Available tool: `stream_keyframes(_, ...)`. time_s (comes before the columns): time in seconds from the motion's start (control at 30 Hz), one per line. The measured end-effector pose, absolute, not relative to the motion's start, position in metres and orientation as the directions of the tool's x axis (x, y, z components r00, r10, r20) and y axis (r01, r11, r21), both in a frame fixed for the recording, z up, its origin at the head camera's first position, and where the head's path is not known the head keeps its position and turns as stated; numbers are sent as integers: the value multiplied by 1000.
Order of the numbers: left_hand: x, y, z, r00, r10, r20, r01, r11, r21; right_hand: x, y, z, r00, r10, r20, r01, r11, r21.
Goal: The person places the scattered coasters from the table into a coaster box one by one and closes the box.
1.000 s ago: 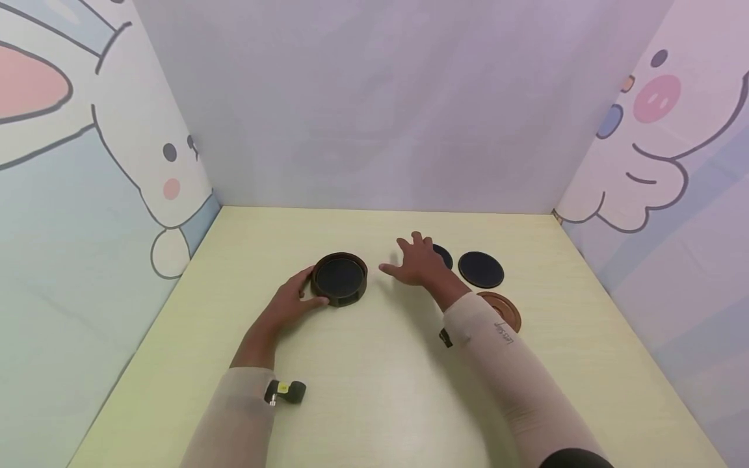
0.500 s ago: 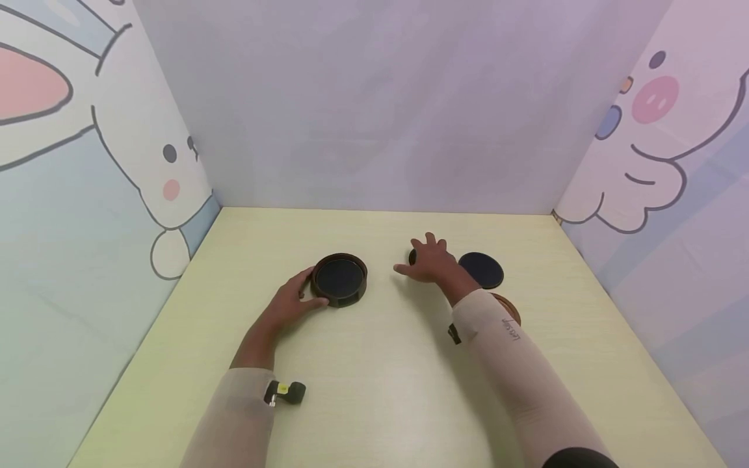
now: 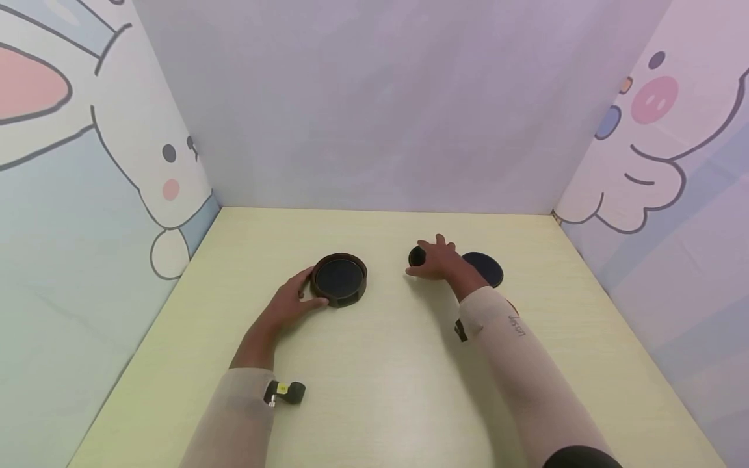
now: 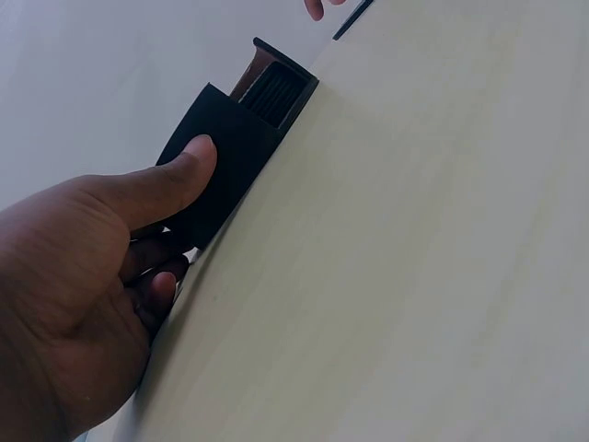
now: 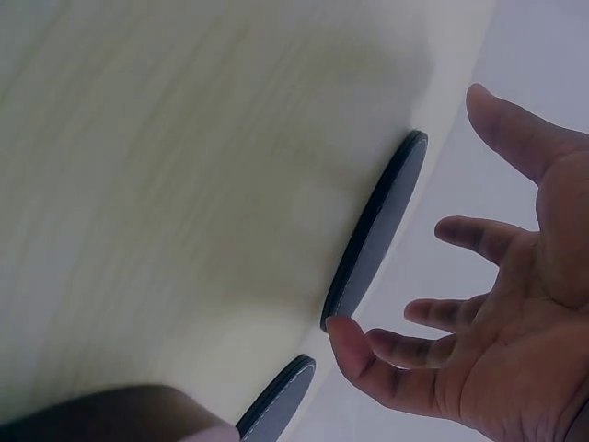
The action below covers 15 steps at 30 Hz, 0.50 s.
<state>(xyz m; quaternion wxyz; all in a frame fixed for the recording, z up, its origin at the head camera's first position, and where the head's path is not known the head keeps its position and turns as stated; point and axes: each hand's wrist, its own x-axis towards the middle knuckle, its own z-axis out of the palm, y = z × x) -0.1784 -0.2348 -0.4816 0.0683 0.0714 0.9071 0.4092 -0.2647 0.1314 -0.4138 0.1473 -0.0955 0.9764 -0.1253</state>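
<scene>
A round dark coaster holder (image 3: 339,279) stands left of the table's middle, a black coaster showing on top. My left hand (image 3: 288,300) holds it from the left, thumb along its near wall. Through a notch in the holder (image 4: 221,157) the left wrist view shows dark stacked edges. Over a black coaster (image 3: 416,257), my right hand (image 3: 439,260) hovers with spread fingers and covers part of it. The right wrist view shows a gap between that coaster's face (image 5: 382,230) and most of the palm; whether the index fingertip touches its edge, I cannot tell.
A second black coaster (image 3: 487,268) lies to the right, partly behind my right wrist. My right sleeve hides nearly all of a brown round piece (image 3: 513,309). Light walls with cartoon animals border the pale wooden table (image 3: 363,390) at the back and sides.
My right hand has moved rightward over the nearer black coaster, uncovering its left part. Its sleeve now hides more of the brown piece. My left hand and the holder have stayed put.
</scene>
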Motion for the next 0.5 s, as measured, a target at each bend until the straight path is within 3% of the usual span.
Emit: stream_keyframes(0.5,-180,-238,-483,-980,186,-69,73,663,745,-270,140,-417,-925,-236,-297,-156,950,-269)
